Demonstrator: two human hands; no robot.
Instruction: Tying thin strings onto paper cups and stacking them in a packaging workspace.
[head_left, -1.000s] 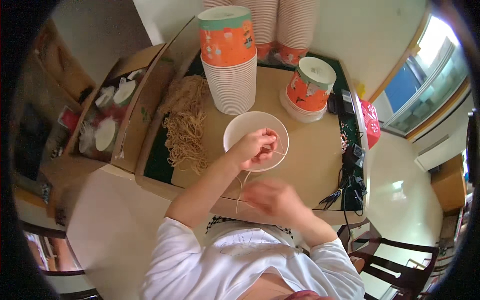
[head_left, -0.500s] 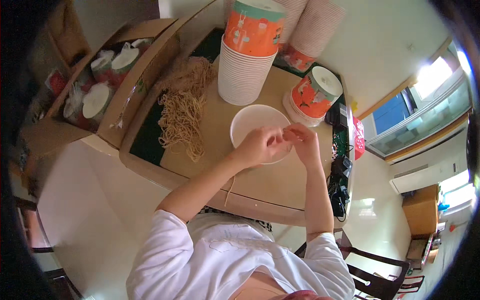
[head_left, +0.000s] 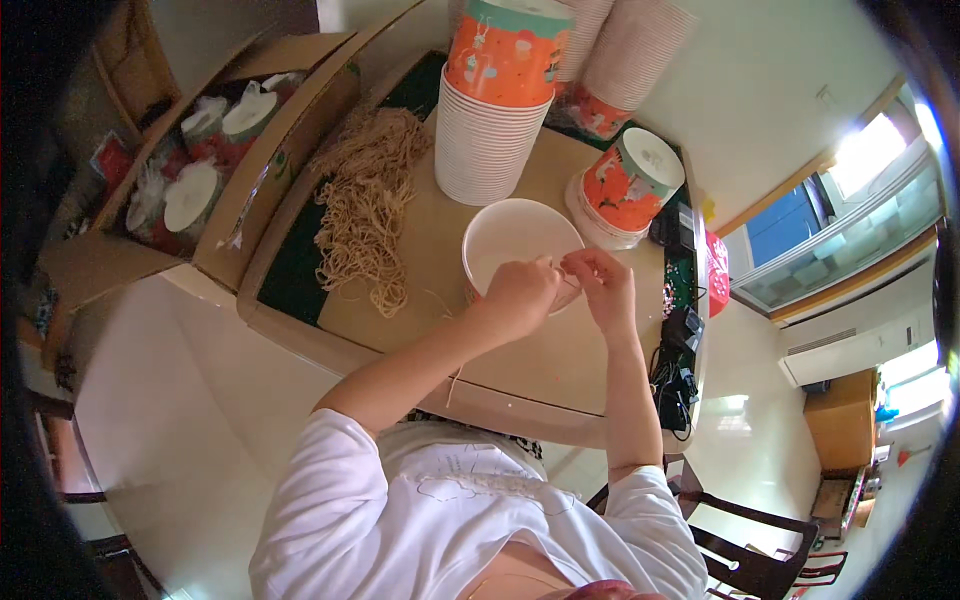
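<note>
Both my hands are at the near right rim of an open white paper bucket [head_left: 510, 230] on the table. My left hand [head_left: 525, 295] is closed, its fingertips bent at the rim. Close beside it, my right hand [head_left: 603, 280] is pinched at the bucket's right edge. Whatever lies between the fingers is too small to make out. A thin beige string [head_left: 455, 385] hangs over the table's front edge below my left forearm, its upper part hidden. To the left lies a loose heap of beige strings [head_left: 365, 240].
Behind the bucket rises a tall stack of white paper buckets [head_left: 490, 140], topped by an orange printed one. Another orange bucket [head_left: 625, 185] stands upside down at right. An open carton [head_left: 270, 190] of wrapped buckets is at left. Black adapters and cables [head_left: 678, 370] line the right edge.
My hands have come closer together at the rim, and my left hand has turned so its back shows more. The bucket is slightly tilted compared with before.
</note>
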